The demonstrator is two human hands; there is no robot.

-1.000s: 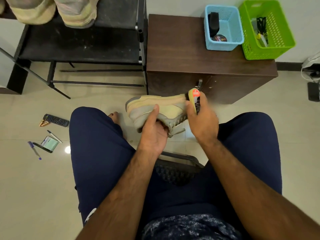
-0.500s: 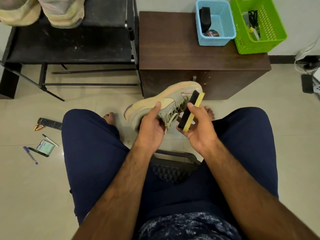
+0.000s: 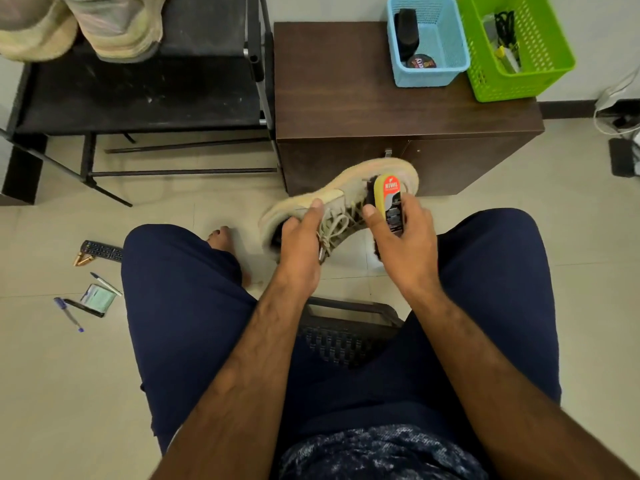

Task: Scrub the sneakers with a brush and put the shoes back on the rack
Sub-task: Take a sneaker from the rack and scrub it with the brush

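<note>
A tan sneaker (image 3: 334,195) with pale laces is held in the air between a seated person's knees, above the tiled floor (image 3: 52,393) and just in front of a brown cabinet (image 3: 346,84). Its toe points up and to the right, toward the cabinet; its heel points left.

The left hand (image 3: 300,245) grips the heel end, with the thumb lying along the side panel beside the laces. The right hand (image 3: 406,244) is closed around a yellow-backed brush (image 3: 391,197) with a red label. The brush's dark bristles press against the sneaker's lace area near the toe.

To the upper left stands a black shoe rack (image 3: 138,95). Two more pale sneakers (image 3: 117,29) sit on a higher shelf of it, only partly in view.

On the cabinet's top sit a blue basket (image 3: 450,43) holding dark items and, beside it to the right, a green basket (image 3: 547,60).

On the floor to the left lie a remote control (image 3: 102,251), two pens (image 3: 69,315) and a small packet. The person wears navy shorts and sits on a black mesh seat (image 3: 346,337).
</note>
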